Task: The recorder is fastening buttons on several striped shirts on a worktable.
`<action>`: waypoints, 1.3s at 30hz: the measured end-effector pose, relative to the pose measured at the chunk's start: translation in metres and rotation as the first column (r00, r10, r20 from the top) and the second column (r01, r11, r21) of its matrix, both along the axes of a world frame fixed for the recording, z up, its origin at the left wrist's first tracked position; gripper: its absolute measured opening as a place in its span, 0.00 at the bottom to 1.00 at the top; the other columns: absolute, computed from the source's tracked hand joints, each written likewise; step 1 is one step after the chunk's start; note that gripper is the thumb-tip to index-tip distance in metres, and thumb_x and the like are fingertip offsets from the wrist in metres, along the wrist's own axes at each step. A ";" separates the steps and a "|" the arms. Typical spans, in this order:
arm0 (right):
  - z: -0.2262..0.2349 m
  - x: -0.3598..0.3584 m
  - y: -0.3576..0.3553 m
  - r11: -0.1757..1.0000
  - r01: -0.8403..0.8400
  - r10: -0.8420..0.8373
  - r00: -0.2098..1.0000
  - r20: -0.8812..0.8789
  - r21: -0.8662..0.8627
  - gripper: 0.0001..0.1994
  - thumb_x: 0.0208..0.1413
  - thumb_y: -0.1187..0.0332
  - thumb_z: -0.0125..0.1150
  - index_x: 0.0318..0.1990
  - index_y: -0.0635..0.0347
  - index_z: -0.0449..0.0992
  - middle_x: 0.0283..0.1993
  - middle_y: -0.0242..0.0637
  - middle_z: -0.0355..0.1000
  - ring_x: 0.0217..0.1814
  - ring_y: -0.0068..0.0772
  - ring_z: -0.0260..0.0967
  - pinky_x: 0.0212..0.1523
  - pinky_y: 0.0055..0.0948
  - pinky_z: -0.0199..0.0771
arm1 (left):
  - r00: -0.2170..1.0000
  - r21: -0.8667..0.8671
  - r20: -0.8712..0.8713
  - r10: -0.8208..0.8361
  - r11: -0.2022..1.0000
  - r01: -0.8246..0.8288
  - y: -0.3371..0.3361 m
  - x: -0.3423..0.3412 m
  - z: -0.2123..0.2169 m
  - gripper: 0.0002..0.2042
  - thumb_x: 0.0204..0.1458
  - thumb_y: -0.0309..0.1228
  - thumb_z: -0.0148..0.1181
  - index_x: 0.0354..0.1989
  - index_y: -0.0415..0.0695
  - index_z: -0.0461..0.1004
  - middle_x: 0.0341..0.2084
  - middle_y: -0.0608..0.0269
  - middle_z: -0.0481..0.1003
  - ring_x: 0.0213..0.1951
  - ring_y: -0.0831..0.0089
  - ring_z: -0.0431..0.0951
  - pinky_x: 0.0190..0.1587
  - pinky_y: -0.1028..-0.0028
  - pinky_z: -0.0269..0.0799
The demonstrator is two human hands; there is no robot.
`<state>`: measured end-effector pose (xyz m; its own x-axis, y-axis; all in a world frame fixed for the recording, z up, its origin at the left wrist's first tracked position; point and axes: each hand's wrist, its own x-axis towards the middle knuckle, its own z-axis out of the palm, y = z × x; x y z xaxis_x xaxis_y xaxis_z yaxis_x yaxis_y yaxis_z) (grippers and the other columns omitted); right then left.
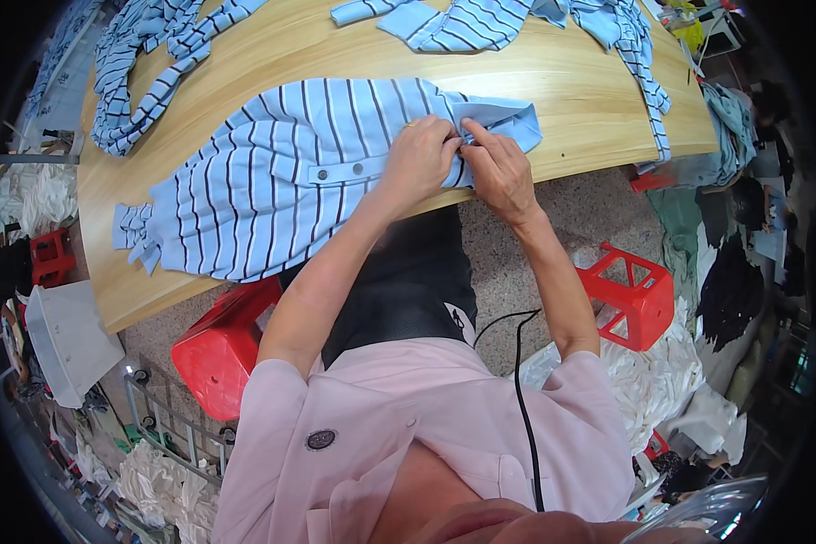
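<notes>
A light blue polo shirt [263, 172] with dark and white stripes lies on the wooden table [589, 109], its collar [508, 116] toward the right and its gathered hem at the left. Along its front runs a button placket [340, 172] with dark buttons. Both hands meet at the collar end of the placket. My left hand [422, 154] pinches the fabric there, a ring on one finger. Close beside it, my right hand [499, 168] has its thumb and fingers closed on the same spot, with the index finger stretched along the collar. The fingertips cover what lies between them.
More striped blue shirts lie along the far side, at the left [154, 68], the middle [462, 25] and the right [639, 72]. Red stools [218, 354] stand below the table on both sides. A white bin [68, 340] is at the left. A black cable [519, 390] hangs before me.
</notes>
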<state>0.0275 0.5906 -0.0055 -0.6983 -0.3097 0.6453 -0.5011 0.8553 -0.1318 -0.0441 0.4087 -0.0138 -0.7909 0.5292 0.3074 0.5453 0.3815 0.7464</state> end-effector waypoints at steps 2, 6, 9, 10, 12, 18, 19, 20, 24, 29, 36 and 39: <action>0.001 -0.001 0.001 1.000 -0.028 0.028 0.999 0.040 0.013 0.05 0.57 0.78 0.67 0.41 0.64 0.79 0.52 0.45 0.82 0.45 0.45 0.80 0.46 0.41 0.81 | 1.000 -0.013 0.009 -0.018 1.000 0.018 -0.002 -0.001 0.001 0.08 0.65 0.29 0.63 0.39 0.36 0.80 0.37 0.47 0.80 0.45 0.43 0.80 0.50 0.51 0.75; -0.007 -0.002 0.005 0.999 -0.021 0.019 0.996 0.085 0.028 0.06 0.58 0.76 0.66 0.42 0.62 0.78 0.50 0.43 0.80 0.46 0.43 0.80 0.46 0.40 0.80 | 1.000 0.021 -0.018 -0.014 1.000 0.015 -0.003 0.000 -0.001 0.08 0.65 0.29 0.63 0.38 0.36 0.80 0.37 0.47 0.80 0.44 0.43 0.80 0.49 0.51 0.75; -0.010 -0.002 0.005 1.000 -0.024 0.025 0.997 0.075 -0.011 0.06 0.57 0.76 0.66 0.42 0.63 0.78 0.50 0.43 0.80 0.44 0.44 0.79 0.43 0.40 0.80 | 1.000 0.049 -0.004 -0.015 0.999 0.015 -0.003 0.001 0.000 0.07 0.65 0.29 0.63 0.38 0.36 0.80 0.37 0.47 0.80 0.44 0.43 0.80 0.49 0.51 0.75; -0.010 -0.002 0.004 0.999 -0.028 0.030 0.998 0.055 -0.034 0.06 0.57 0.77 0.66 0.41 0.63 0.78 0.50 0.43 0.80 0.44 0.44 0.79 0.42 0.40 0.81 | 0.999 0.045 0.013 -0.031 0.999 0.030 -0.004 0.000 0.000 0.08 0.65 0.29 0.63 0.39 0.36 0.80 0.38 0.47 0.80 0.45 0.43 0.80 0.49 0.51 0.75; -0.006 0.000 0.001 0.999 -0.013 0.015 0.999 0.040 -0.033 0.06 0.57 0.78 0.68 0.40 0.63 0.77 0.51 0.44 0.80 0.43 0.44 0.80 0.42 0.40 0.82 | 0.998 0.039 0.031 -0.047 0.998 0.045 -0.007 -0.003 0.001 0.08 0.65 0.29 0.63 0.40 0.36 0.80 0.39 0.46 0.80 0.45 0.43 0.80 0.50 0.52 0.75; 0.006 -0.002 0.006 0.997 -0.055 0.049 0.993 0.109 0.058 0.05 0.56 0.76 0.67 0.37 0.62 0.76 0.65 0.45 0.79 0.46 0.41 0.80 0.45 0.39 0.82 | 0.980 0.022 0.076 -0.184 0.983 0.183 -0.015 -0.010 0.001 0.09 0.65 0.30 0.63 0.43 0.34 0.79 0.42 0.44 0.81 0.48 0.43 0.80 0.53 0.53 0.74; 0.009 -0.002 0.008 0.991 -0.081 0.063 0.986 0.156 0.111 0.06 0.54 0.74 0.65 0.38 0.60 0.75 0.69 0.45 0.77 0.47 0.41 0.79 0.47 0.39 0.81 | 0.979 0.023 0.054 -0.198 0.980 0.197 -0.016 -0.010 0.000 0.09 0.64 0.30 0.63 0.44 0.34 0.79 0.42 0.44 0.80 0.48 0.43 0.79 0.53 0.53 0.74; 0.010 -0.003 0.009 0.991 -0.081 0.063 0.986 0.156 0.110 0.06 0.54 0.74 0.65 0.38 0.60 0.75 0.69 0.45 0.77 0.47 0.41 0.79 0.47 0.39 0.81 | 0.977 0.023 0.031 -0.211 0.977 0.210 -0.017 -0.010 -0.001 0.10 0.64 0.29 0.64 0.45 0.34 0.78 0.42 0.44 0.80 0.49 0.43 0.79 0.54 0.52 0.74; 0.016 -0.005 0.016 0.969 -0.149 0.107 0.972 0.210 0.199 0.04 0.56 0.70 0.61 0.37 0.58 0.74 0.72 0.45 0.75 0.51 0.39 0.78 0.50 0.38 0.80 | 0.971 -0.022 0.016 -0.239 0.971 0.239 -0.019 -0.011 -0.001 0.10 0.63 0.29 0.64 0.46 0.34 0.77 0.41 0.44 0.79 0.49 0.43 0.78 0.53 0.52 0.73; 0.018 -0.010 0.018 0.960 -0.180 0.126 0.962 0.243 0.215 0.05 0.57 0.70 0.60 0.39 0.58 0.74 0.69 0.43 0.76 0.50 0.38 0.77 0.50 0.37 0.79 | 0.973 0.001 -0.038 -0.229 0.973 0.230 -0.018 -0.010 -0.002 0.09 0.62 0.28 0.66 0.45 0.35 0.78 0.40 0.46 0.80 0.48 0.43 0.78 0.53 0.52 0.73; 0.017 -0.011 0.018 0.977 -0.193 0.162 0.948 0.274 0.091 0.05 0.56 0.73 0.62 0.39 0.57 0.74 0.42 0.35 0.75 0.43 0.40 0.75 0.44 0.39 0.78 | 0.978 0.013 -0.039 -0.206 0.978 0.207 -0.016 -0.007 -0.001 0.07 0.60 0.27 0.67 0.43 0.36 0.79 0.39 0.46 0.80 0.47 0.44 0.79 0.52 0.52 0.74; 0.014 -0.010 0.017 0.983 -0.185 0.174 0.950 0.261 0.019 0.05 0.54 0.75 0.63 0.37 0.57 0.75 0.38 0.36 0.74 0.40 0.42 0.74 0.41 0.40 0.78 | 0.979 -0.008 -0.039 -0.200 0.980 0.200 -0.015 -0.005 0.001 0.07 0.60 0.27 0.68 0.42 0.36 0.79 0.39 0.46 0.80 0.47 0.44 0.79 0.52 0.52 0.74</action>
<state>0.0173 0.6074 0.0082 -0.7691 -0.4687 0.4346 -0.6009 0.7619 -0.2417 -0.0491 0.3935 -0.0131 -0.6561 0.6769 0.3336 0.6399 0.2647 0.7214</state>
